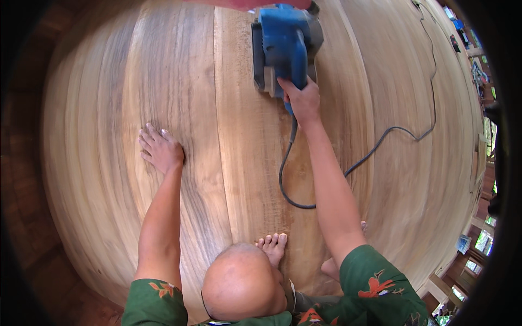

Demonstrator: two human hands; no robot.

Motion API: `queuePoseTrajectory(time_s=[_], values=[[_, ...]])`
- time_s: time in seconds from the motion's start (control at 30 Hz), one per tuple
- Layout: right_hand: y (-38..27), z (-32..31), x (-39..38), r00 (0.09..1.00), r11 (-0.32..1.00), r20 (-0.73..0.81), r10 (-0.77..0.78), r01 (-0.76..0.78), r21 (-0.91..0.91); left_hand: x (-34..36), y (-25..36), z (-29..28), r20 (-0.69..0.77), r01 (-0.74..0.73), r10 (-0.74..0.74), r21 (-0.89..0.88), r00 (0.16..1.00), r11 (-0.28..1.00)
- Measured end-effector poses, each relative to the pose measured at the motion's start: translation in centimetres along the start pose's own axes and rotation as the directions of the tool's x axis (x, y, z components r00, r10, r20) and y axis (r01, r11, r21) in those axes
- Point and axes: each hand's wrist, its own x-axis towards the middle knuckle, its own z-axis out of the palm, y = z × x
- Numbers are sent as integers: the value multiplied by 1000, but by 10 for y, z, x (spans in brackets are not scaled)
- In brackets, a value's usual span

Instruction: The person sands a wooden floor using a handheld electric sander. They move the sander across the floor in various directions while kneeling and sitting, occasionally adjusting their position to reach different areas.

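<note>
Lead: Position of the blue power tool point(280, 33)?
Second: On the wooden planking point(179, 70), ahead of the person and right of centre, near the top of the view. Its outline is slightly blurred.
Lead: Right hand point(304, 102)?
Second: Fingers clamped on the tool's rear handle, arm extended.
Lead: Left hand point(162, 150)?
Second: Palm down on the planking, fingers slightly apart, holding nothing. It is well apart from the tool.
Lead: Power cord point(281, 175)?
Second: Leaves the tool below the handle, loops toward the person, passes under the right forearm, then runs across the planking to the upper right.
Lead: Person's stance?
Second: One bare knee point(239, 285) raised at lower centre; a bare foot point(273, 248) just beside it, on the planking.
</note>
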Motion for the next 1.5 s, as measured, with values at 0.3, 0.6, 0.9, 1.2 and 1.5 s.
queuePoseTrajectory(time_s=[0.3,0.6,0.9,1.2,1.5], values=[[33,-54,-157,987,987,1,160,-160,-11,-1,1,-1,-20,0,1,19,1000,1000],[40,-65,-219,977,976,26,212,-213,54,-2,2,-3,-16,-19,18,-18,1000,1000],[1,1,15,997,999,72,-26,23,40,-3,4,-9,2,-6,6,-22,1000,1000],[-12,26,79,996,997,71,-48,44,57,0,4,-8,-3,1,-1,-20,1000,1000],[24,-29,-66,999,1000,41,-8,7,24,-2,2,-6,-15,-8,8,-11,1000,1000]])
